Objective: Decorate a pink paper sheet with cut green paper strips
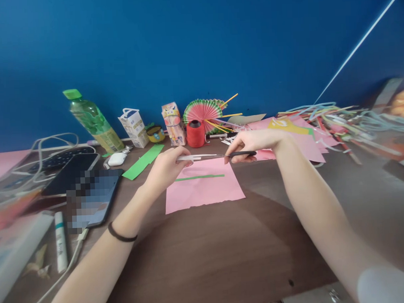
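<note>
My left hand (168,165) is closed on a narrow white paper strip (186,158), held level above the table. From the right, my right hand (241,145) grips a pair of scissors (243,154) by the black handles, with the blades pointing left along the strip. Whether the blades touch the paper is hard to make out. Below both hands lies a pink sheet of paper (203,195) with an uneven front edge. A thin green strip (200,176) runs across that sheet.
Along the blue wall stand a green bottle (95,120), a milk carton (134,127), a red thread spool (195,135) and a paper fan (204,114). Green paper (143,162) and a tablet (99,199) lie left. Pink papers (297,143) and tangled strips (347,124) lie right.
</note>
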The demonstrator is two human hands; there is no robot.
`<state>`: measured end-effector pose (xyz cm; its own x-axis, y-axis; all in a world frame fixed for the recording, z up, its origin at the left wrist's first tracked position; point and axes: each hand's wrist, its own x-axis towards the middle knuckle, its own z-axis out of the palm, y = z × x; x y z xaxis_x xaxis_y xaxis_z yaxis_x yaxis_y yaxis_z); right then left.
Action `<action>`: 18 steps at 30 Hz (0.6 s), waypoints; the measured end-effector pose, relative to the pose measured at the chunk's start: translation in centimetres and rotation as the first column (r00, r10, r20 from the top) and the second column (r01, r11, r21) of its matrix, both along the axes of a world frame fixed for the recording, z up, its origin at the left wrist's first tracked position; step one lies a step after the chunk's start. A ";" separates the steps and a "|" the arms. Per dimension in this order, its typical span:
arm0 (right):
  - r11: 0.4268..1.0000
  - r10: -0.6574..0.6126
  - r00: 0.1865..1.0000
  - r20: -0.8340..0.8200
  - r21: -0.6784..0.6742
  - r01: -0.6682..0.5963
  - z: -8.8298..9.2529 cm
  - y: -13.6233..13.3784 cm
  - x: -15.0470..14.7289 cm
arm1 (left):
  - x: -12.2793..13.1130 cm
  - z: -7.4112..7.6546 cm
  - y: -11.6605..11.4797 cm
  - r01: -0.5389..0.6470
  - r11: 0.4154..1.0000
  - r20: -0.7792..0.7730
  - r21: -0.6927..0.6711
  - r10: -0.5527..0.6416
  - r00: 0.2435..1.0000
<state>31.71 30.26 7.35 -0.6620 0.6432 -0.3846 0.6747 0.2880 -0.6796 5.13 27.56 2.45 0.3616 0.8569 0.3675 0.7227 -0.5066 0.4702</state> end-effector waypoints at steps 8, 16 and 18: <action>0.999 -0.034 0.999 0.040 -0.028 0.035 0.3 -0.3 -0.1 | 0.1 0.0 0.0 0.005 1.000 -0.001 -0.028 -0.005 1.000; 0.998 -0.042 0.999 0.027 -0.047 0.043 0.4 -0.3 0.0 | 0.0 0.1 -0.1 -0.001 0.997 0.041 -0.082 0.004 0.999; 0.998 -0.042 0.999 0.033 -0.042 0.043 0.4 -0.3 -0.1 | 0.1 0.1 -0.1 -0.007 0.996 0.033 -0.088 0.010 0.999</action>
